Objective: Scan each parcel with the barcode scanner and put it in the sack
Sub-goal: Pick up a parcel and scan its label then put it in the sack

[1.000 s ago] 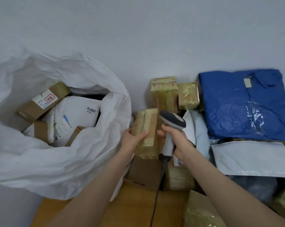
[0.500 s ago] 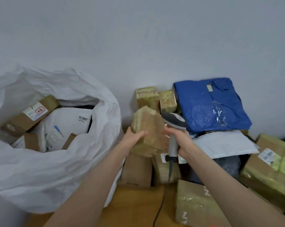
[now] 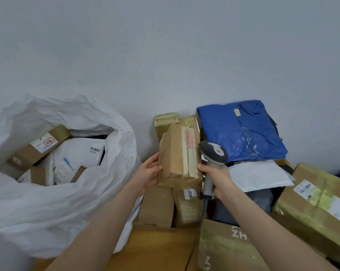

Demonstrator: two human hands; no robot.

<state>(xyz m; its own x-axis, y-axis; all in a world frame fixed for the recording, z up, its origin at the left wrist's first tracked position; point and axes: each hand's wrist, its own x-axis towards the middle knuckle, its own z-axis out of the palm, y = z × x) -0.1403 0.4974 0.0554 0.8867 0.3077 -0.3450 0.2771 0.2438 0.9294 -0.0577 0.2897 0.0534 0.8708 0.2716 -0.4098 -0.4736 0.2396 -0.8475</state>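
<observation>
The left hand (image 3: 147, 173) grips the parcel (image 3: 177, 159) upright above the pile, beside the sack (image 3: 57, 202); the right hand (image 3: 216, 178) clasps the scanner (image 3: 214, 153). No barcode shows (perhaps it is behind), so the scan may miss, or the parcel slip.

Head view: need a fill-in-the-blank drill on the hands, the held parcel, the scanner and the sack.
1. The left hand holds the taped brown cardboard parcel on its ____ side.
2. The right hand grips the grey handheld barcode scanner by its ____.
3. The mouth of the big white plastic sack is ____.
4. The crumpled plastic-wrapped parcel behind the scanner is coloured ____.
Missing words: left; handle; open; blue.
</observation>
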